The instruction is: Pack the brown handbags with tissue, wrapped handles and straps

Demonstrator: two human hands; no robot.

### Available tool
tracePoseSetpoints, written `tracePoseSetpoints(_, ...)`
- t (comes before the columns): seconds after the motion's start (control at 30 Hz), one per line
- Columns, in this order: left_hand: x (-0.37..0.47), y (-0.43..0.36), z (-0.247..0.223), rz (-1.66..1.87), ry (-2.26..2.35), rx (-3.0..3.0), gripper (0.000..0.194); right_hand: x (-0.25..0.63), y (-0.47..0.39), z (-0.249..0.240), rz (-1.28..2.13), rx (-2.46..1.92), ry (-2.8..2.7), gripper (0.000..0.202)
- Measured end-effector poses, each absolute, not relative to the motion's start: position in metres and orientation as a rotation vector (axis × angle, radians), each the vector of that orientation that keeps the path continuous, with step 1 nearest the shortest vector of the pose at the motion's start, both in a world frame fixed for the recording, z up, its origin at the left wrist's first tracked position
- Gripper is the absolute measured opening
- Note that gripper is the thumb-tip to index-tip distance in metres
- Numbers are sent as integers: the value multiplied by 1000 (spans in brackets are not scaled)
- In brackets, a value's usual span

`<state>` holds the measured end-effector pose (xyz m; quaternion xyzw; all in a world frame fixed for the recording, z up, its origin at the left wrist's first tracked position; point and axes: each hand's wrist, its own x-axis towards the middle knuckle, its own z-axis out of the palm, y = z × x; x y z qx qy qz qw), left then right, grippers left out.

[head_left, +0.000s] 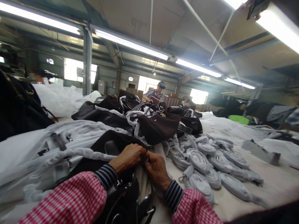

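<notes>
A dark bag [123,199] with metal fittings lies open in front of me at the table's near edge. My left hand [130,157] and my right hand [157,169] meet at its upper edge, fingers bent and pinched close together. A small dark piece shows between the fingertips; what it is cannot be made out. A strap wrapped in white padding [81,153] runs leftward from beside my left hand. Behind my hands rests another dark brown bag [158,126] with a white-wrapped handle.
Coiled, white-wrapped straps [198,161] cover the table [226,193] to the right. More dark bags [100,115] are piled ahead, with white wrapping [58,99] behind them at left. A person [157,93] in an apron stands beyond the pile. A black bag [18,102] stands far left.
</notes>
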<state>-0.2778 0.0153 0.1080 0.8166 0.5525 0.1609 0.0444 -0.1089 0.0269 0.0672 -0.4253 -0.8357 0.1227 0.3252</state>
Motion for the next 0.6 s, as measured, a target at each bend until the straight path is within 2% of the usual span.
tracePoseSetpoints(0.17, -274, 17, 105, 471, 1745, 2479, 25, -110, 27, 68, 226, -1261, -2225, 25)
tracePoseSetpoints(0.37, -276, 15, 106, 609, 1873, 2387, 33, -112, 26, 72, 156, -1265, -2359, 27)
tracePoseSetpoints(0.6, -285, 9, 104, 560, 1926, 2404, 28, -117, 30, 72, -65, -1305, -2552, 29)
